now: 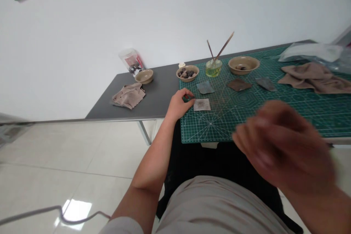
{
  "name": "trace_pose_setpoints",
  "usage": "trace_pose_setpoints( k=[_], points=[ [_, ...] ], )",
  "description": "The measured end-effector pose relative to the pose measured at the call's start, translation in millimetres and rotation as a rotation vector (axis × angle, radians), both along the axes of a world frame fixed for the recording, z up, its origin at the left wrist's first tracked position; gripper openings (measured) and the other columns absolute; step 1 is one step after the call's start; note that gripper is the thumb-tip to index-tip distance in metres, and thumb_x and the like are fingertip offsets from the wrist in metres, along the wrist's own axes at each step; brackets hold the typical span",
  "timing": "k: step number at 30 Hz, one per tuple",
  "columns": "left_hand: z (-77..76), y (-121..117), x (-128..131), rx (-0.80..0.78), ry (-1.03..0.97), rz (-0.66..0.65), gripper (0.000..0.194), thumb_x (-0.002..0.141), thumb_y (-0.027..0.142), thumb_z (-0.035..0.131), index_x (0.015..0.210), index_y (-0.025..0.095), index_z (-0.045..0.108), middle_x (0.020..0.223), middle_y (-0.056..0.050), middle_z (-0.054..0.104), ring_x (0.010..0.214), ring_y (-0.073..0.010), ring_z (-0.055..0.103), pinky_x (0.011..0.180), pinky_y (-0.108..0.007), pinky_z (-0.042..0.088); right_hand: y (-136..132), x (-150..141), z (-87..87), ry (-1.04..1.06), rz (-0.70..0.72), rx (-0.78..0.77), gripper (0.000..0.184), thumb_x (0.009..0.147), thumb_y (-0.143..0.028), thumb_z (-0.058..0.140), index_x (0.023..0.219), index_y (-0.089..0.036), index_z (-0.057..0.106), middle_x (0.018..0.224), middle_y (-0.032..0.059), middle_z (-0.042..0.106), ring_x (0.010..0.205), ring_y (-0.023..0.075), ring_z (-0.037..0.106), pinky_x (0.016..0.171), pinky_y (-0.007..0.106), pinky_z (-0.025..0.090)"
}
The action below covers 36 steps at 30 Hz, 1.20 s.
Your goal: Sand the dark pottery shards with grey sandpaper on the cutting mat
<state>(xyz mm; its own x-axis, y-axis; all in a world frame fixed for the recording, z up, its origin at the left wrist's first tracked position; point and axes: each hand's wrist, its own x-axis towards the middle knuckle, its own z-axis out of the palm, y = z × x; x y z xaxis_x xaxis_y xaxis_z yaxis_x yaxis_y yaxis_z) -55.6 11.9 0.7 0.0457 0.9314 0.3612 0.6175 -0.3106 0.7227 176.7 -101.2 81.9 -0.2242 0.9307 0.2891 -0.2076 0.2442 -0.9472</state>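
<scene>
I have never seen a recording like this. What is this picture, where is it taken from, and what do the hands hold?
This picture comes from a camera worn on a person's head, looking forward and down. There is no machine, only two bare hands. The left hand is pinched, close beside a small pale square of sheet material on a green cutting mat. I cannot tell if it holds anything. The right hand is too blurred to tell. Also on the mat and grey table are a round tan bowl of dark lumps, a glass jar of yellow liquid with two thin brushes, and a crumpled beige cloth.
</scene>
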Motion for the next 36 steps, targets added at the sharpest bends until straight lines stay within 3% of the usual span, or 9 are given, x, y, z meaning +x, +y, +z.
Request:
trace_pose_setpoints(
  k=[2,4,6,11,16,20,27,31,36],
  points=[
    [0.9,1,0,-0.023,-0.026,0.011,0.011,0.077,0.020,0.070,0.087,0.020,0.068,0.083,0.000,0.066,0.078,-0.0156,0.058,0.073,-0.029,0.046,29,-7,-10.1,-0.234,-0.026,0.124,0.010,0.088,-0.037,0.070,0.095,-0.029,0.072,0.070,0.0000,0.067,0.061,0.0181,0.063,0.052,0.030,0.052],
    [2.0,2,0,-0.030,-0.054,0.007,0.010,0.077,0.022,0.070,0.086,0.019,0.068,0.081,0.001,0.066,0.075,-0.0150,0.057,0.071,-0.029,0.046,62,-15,-28.1,-0.577,-0.010,0.308,0.017,0.088,-0.030,0.070,0.103,-0.024,0.075,0.095,0.0057,0.075,0.087,0.0230,0.069,0.080,0.039,0.056],
    [2.9,3,-1,-0.037,-0.070,0.013,0.009,0.077,0.024,0.070,0.085,0.019,0.068,0.080,0.001,0.066,0.072,-0.0143,0.055,0.070,-0.029,0.045,90,-19,-47.7,-0.862,0.052,0.495,0.029,0.087,-0.027,0.071,0.115,-0.021,0.074,0.122,0.0103,0.072,0.115,0.0294,0.063,0.103,0.047,0.048],
    [3.8,4,-2,-0.064,-0.122,0.014,0.013,0.076,0.028,0.071,0.084,0.020,0.068,0.076,0.003,0.064,0.066,-0.0128,0.052,0.066,-0.028,0.043,118,-25,-67.4,-1.217,0.183,0.615,0.040,0.093,-0.036,0.067,0.129,-0.019,0.069,0.138,0.0120,0.064,0.125,0.0320,0.056,0.106,0.048,0.044],
    [3.8,5,-2,-0.067,-0.135,0.010,0.014,0.075,0.031,0.071,0.083,0.020,0.067,0.074,0.003,0.062,0.065,-0.0126,0.050,0.063,-0.027,0.040,123,-30,-53.3,-1.303,0.230,0.695,0.025,0.097,-0.027,0.060,0.112,-0.014,0.075,0.117,0.0137,0.073,0.111,0.0278,0.063,0.099,0.040,0.045],
    [3.9,5,-4,-0.057,-0.162,0.033,0.015,0.075,0.032,0.072,0.083,0.020,0.068,0.073,0.003,0.060,0.065,-0.0125,0.050,0.063,-0.027,0.040,123,-28,-47.3,-1.341,0.067,0.640,0.027,0.099,-0.025,0.050,0.106,-0.016,0.074,0.098,0.0126,0.076,0.095,0.0265,0.068,0.081,0.035,0.047],
    [5.0,5,-3,-0.085,-0.170,0.033,0.018,0.074,0.033,0.072,0.084,0.019,0.068,0.074,0.003,0.062,0.064,-0.0122,0.050,0.061,-0.027,0.039,122,-25,-52.1,-1.123,-0.249,0.442,0.026,0.094,-0.027,0.050,0.113,-0.017,0.064,0.090,0.0074,0.074,0.080,0.0228,0.069,0.070,0.030,0.043],
    [5.1,4,0,-0.108,-0.164,0.001,0.017,0.074,0.034,0.072,0.084,0.020,0.068,0.072,0.003,0.061,0.063,-0.0123,0.049,0.060,-0.026,0.038,125,-28,-57.2,-1.106,-0.224,0.385,0.026,0.089,-0.031,0.055,0.109,-0.017,0.064,0.087,0.0086,0.074,0.077,0.0248,0.068,0.069,0.031,0.042],
    [5.5,4,3,-0.091,-0.127,0.011,0.017,0.075,0.035,0.072,0.081,0.020,0.067,0.071,0.003,0.061,0.065,-0.0135,0.052,0.062,-0.027,0.041,134,-27,-63.1,-0.903,-0.242,0.340,0.020,0.086,-0.032,0.057,0.100,-0.020,0.065,0.086,0.0052,0.073,0.076,0.0218,0.066,0.071,0.030,0.043]
  ],
)
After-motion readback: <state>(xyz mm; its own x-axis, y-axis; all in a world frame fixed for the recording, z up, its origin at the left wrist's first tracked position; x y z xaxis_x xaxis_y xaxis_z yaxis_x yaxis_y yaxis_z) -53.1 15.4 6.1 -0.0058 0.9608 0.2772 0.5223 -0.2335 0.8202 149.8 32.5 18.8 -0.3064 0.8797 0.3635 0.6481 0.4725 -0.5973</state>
